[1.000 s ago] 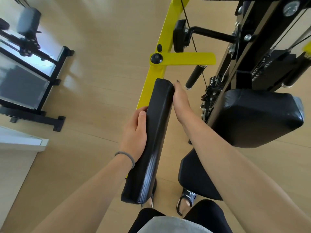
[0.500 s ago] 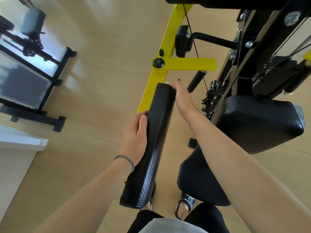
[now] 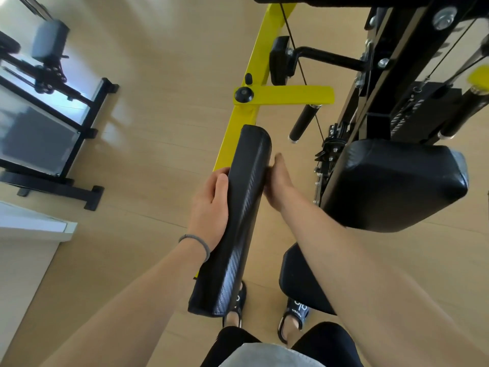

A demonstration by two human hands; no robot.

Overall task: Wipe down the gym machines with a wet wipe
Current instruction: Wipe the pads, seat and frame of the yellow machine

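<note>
The big black seat pad [image 3: 391,184] sits at three o'clock. The long black pad [image 3: 238,207] is in the middle. The left hand [image 3: 209,205] holds its side, fingers curled around. The right hand [image 3: 277,186] presses flat on its other side. I cannot see a wipe.

The long arm pad [image 3: 238,218] is covered in black leather-like vinyl, half glossy, with a fine woven carbon-fibre pattern along its right edge. The bigger back pad [image 3: 394,184] at the right has smooth black vinyl with small creases and a soft shine. The yellow frame [image 3: 246,109] is painted metal, smooth and glossy. The bolts [image 3: 444,17] at the far right are bare, shiny metal. The floor [image 3: 158,102] looks like pale wood boards, smooth, with a satin reflection. The wristband [image 3: 197,243] is grey braided cord, matt.
</note>
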